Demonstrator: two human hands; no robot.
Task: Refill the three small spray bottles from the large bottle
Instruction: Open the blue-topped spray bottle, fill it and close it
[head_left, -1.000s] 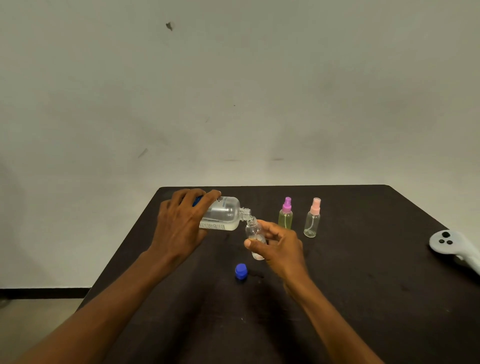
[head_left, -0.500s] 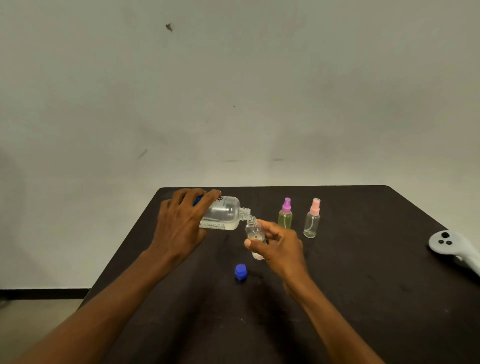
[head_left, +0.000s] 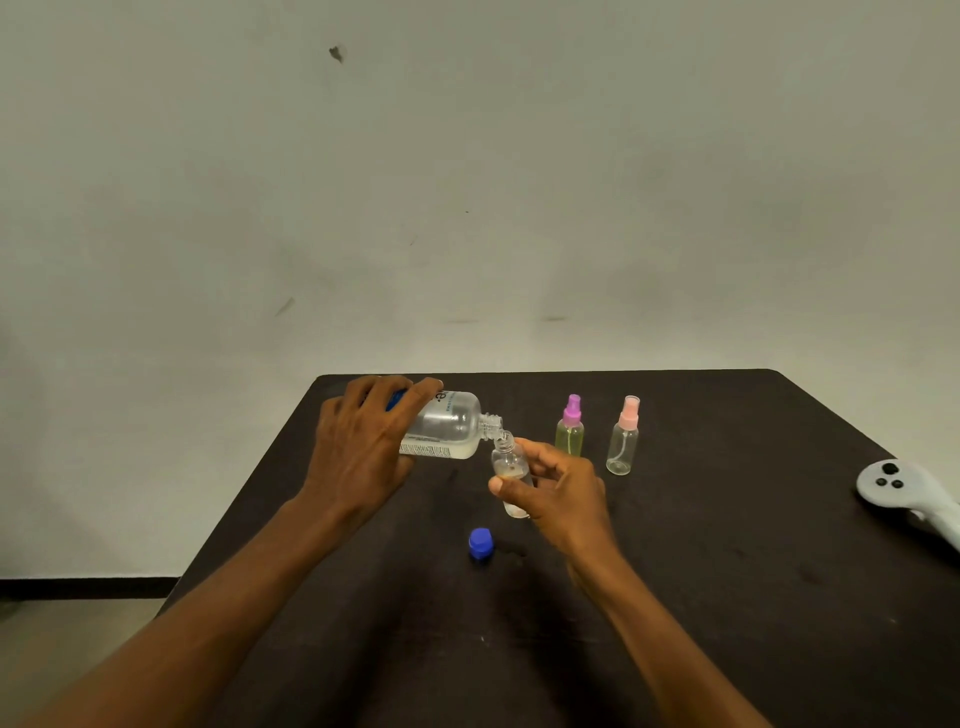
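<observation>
The left hand wraps round the base end of the large bottle. It holds the bottle tipped almost onto its side, with the neck pointing right and slightly down, so the clear liquid pooled along the lower wall can run to the mouth.

The right hand pinches the uncapped small spray bottle between thumb and fingers, low on its body. The bottle is lifted off the tabletop and leans a little to the left, which brings its narrow opening right under the large bottle's threaded neck. The two mouths touch or very nearly touch. Gripping low leaves the neck free and the fill level in sight. A little liquid shows inside, and I judge it well short of full. I cannot see where its spray top is.

A blue cap lies on the tabletop just nearer the person than the hands. It is probably the large bottle's, set within reach for closing it again.

Beyond the right hand two more small bottles stand upright, side by side but apart, both with their tops on. The purple-topped spray bottle holds yellowish liquid and looks filled. The pink-topped spray bottle looks nearly empty, so it likely waits its turn.

A white controller lies at the right edge, well apart.
</observation>
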